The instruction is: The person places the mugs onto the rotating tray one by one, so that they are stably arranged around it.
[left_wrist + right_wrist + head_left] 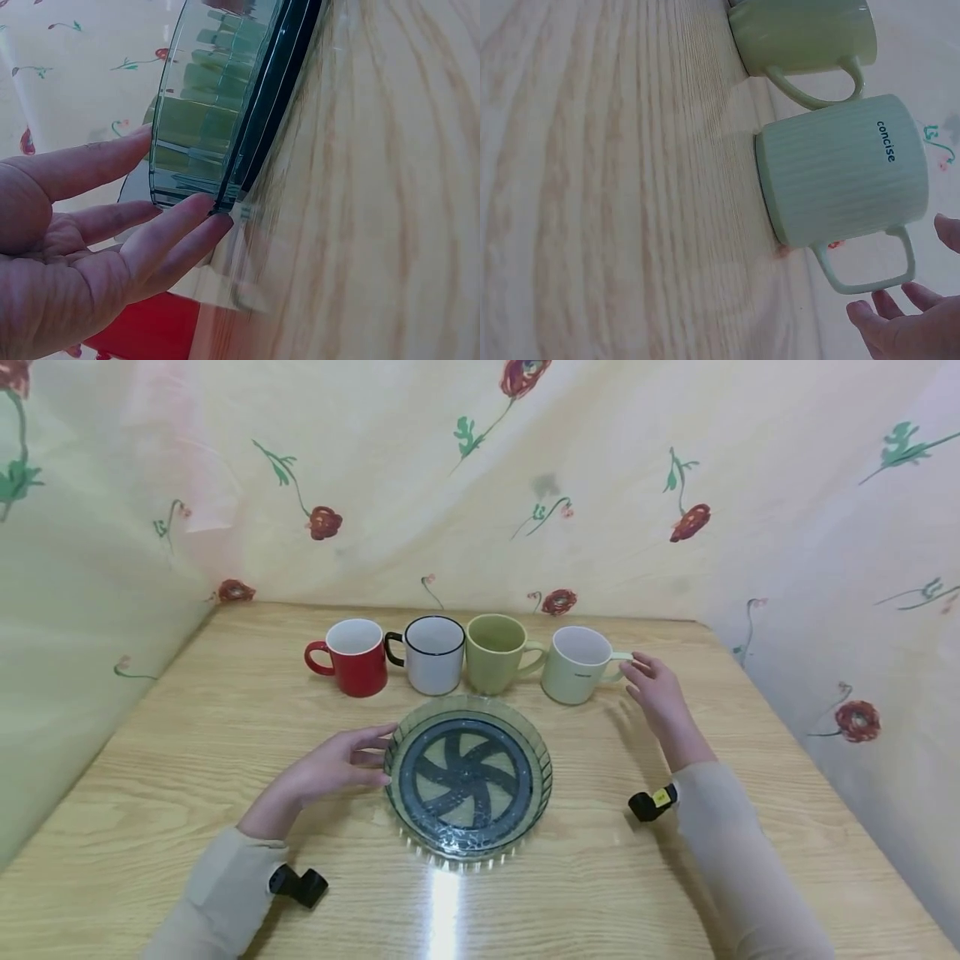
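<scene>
A round clear glass dish (537, 752) with a dark swirl pattern stands in the middle of the table. At its left side is my left hand (337, 767), fingers spread, fingertips right at the dish's wall and rim; the left wrist view shows the same hand (90, 240) beside the ribbed glass (206, 112). My right hand (660, 697) reaches to the pale green mug (564, 678). In the right wrist view its loosely bent fingers (911, 319) are right at the handle of this mug (840, 172), marked "concise", with the thumb apart from it.
Left of the pale green mug, in a row behind the dish, stand an olive green mug (487, 664), a white mug with black rim (433, 670) and a red mug (362, 672). Flowered cloth (420, 468) hangs around the wooden table (225, 693).
</scene>
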Motion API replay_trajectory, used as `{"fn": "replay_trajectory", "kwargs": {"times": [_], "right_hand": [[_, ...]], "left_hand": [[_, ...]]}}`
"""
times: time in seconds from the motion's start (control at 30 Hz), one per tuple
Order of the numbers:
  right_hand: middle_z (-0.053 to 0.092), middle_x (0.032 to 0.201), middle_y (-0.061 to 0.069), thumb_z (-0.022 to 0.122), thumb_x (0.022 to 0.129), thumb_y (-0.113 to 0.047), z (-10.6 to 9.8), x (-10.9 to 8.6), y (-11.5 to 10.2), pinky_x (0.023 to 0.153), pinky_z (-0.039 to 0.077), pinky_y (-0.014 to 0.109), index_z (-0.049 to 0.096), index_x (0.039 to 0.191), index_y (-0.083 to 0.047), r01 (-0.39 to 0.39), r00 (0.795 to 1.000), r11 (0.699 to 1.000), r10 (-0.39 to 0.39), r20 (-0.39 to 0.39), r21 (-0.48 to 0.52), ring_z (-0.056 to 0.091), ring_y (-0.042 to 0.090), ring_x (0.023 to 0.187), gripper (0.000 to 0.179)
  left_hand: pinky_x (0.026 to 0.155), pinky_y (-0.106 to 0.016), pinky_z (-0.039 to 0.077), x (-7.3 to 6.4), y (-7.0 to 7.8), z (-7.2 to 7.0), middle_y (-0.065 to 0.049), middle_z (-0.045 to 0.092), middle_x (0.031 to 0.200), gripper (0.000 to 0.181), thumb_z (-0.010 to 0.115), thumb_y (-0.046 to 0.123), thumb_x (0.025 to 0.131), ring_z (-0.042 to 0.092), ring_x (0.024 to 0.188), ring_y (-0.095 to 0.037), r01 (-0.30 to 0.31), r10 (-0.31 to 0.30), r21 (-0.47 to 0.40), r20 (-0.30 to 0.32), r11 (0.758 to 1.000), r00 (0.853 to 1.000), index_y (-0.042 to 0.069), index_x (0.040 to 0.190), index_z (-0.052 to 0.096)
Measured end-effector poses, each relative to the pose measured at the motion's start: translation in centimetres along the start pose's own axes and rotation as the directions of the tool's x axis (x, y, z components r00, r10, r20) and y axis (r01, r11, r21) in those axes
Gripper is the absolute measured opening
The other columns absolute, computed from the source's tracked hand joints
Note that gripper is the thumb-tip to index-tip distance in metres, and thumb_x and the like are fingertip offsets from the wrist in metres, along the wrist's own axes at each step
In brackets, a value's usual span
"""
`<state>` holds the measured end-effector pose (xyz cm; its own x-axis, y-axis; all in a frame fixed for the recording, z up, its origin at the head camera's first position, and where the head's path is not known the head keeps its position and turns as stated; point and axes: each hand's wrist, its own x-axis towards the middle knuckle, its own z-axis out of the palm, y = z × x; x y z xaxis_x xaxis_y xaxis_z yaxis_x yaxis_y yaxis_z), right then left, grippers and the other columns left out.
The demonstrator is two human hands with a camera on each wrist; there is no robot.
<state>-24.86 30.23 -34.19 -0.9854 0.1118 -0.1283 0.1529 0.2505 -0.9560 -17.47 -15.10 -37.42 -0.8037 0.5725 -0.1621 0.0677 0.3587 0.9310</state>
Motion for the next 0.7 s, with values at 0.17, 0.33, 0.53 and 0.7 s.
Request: {"fn": "replay_trajectory", "kwargs": {"times": [0.17,0.33,0.53,0.7], "right_hand": [[0.015,0.161,0.019,0.044,0.103,-0.03,-0.1,0.8,0.1,0.122,0.022,0.038,0.016,0.153,0.002,-0.007,1.0,0.996,0.007,-0.009,0.09,0.018,0.03,0.15,0.066],[0.054,0.12,0.0,0.051,0.1,-0.024,0.2,1.6,0.4,0.12,0.027,0.035,0.053,0.13,-0.007,-0.014,0.997,0.978,0.03,-0.072,0.206,0.047,0.013,0.129,0.034],[0.06,0.089,-0.012,0.056,0.097,-0.017,0.1,1.9,0.7,0.099,0.047,0.015,0.055,0.099,-0.013,-0.024,0.995,0.945,0.055,-0.085,0.326,0.057,-0.002,0.093,0.004],[0.062,0.085,-0.017,0.051,0.1,-0.019,-0.4,1.9,0.8,0.103,0.047,0.022,0.054,0.102,-0.016,0.008,1.0,0.976,-0.002,-0.027,0.215,0.056,-0.002,0.093,0.004]], "left_hand": [[0.103,-0.047,0.048,0.0,0.4,0.3,-0.031,0.036,0.149,0.074,0.067,0.008,0.089,0.044,0.133,-0.047,0.002,-0.002,-0.02,0.0,1.0,1.0,-0.004,0.15,0.028],[0.101,-0.043,0.05,-0.1,0.5,0.2,-0.031,0.033,0.15,0.075,0.068,0.011,0.088,0.043,0.134,-0.047,0.002,-0.002,-0.016,0.001,1.0,1.0,-0.004,0.149,0.028],[0.104,-0.046,0.047,-0.1,0.6,0.1,-0.028,0.03,0.154,0.073,0.066,0.004,0.089,0.039,0.136,-0.047,0.037,-0.038,-0.052,-0.007,0.998,0.999,-0.003,0.15,0.027],[0.105,-0.048,0.046,0.0,0.8,0.2,-0.027,0.025,0.156,0.073,0.066,0.002,0.089,0.037,0.137,-0.048,0.032,-0.033,-0.051,-0.008,0.998,0.999,-0.004,0.15,0.027]]}}
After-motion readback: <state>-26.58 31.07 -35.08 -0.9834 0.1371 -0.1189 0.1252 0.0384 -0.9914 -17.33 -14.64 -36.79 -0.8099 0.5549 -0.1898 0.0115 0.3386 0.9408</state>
